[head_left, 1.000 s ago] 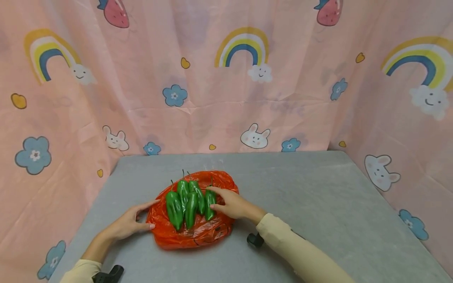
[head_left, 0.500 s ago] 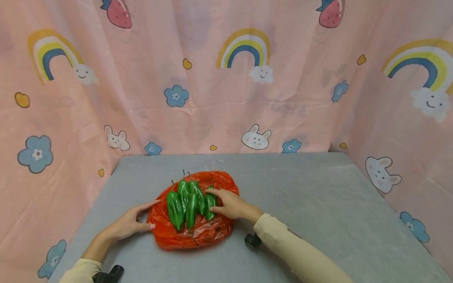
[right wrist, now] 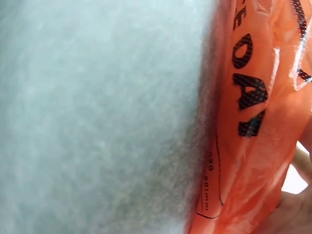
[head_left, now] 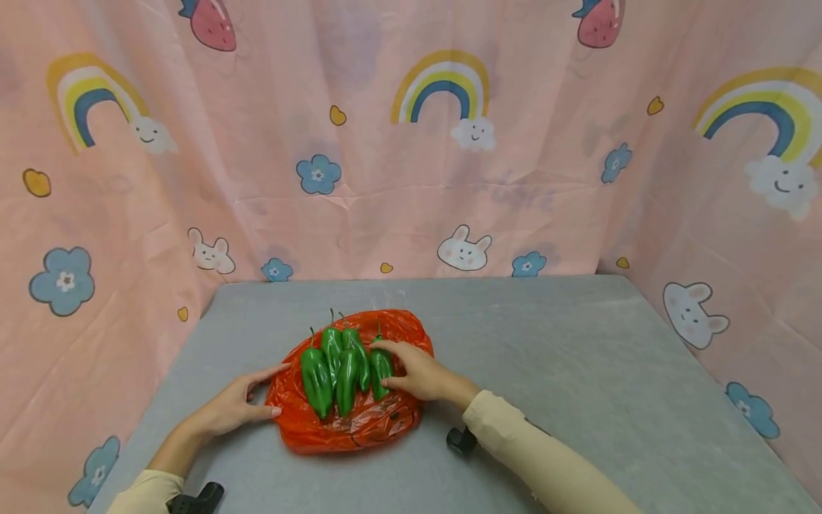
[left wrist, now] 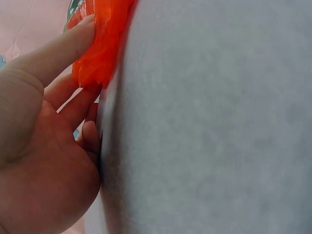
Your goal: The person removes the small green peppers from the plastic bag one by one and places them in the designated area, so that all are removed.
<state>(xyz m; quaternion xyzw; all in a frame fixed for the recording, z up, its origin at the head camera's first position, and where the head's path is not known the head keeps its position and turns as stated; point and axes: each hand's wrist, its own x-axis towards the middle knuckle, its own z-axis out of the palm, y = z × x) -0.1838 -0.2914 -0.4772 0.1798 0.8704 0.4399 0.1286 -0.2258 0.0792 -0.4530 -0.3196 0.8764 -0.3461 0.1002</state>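
Several glossy green peppers [head_left: 317, 382] lie on a crumpled orange plastic bag [head_left: 321, 435], grouped near its middle. My right hand [head_left: 420, 371] holds the rightmost green pepper [head_left: 381, 368]: the index fingertip is on its upper part and the thumb on its lower part. At the bag's left edge rests my left hand [head_left: 231, 407], index finger and thumb spread apart and touching the plastic. The left wrist view shows that thumb [left wrist: 63, 48] against the orange bag [left wrist: 105, 44], the other fingers partly hidden behind it. Only part of the right hand [right wrist: 292, 209] shows beyond the bag in the right wrist view.
The grey table [head_left: 546, 357] extends to the right and in front of the bag. A pink curtain [head_left: 257, 157] printed with rainbows, rabbits and flowers surrounds its back and sides. Dark wrist devices [head_left: 195, 500] sit near both sleeves.
The top of the rightmost pepper has shifted slightly left, towards the others, with the right thumb a little lower on it. The left hand and the bag have stayed in place.
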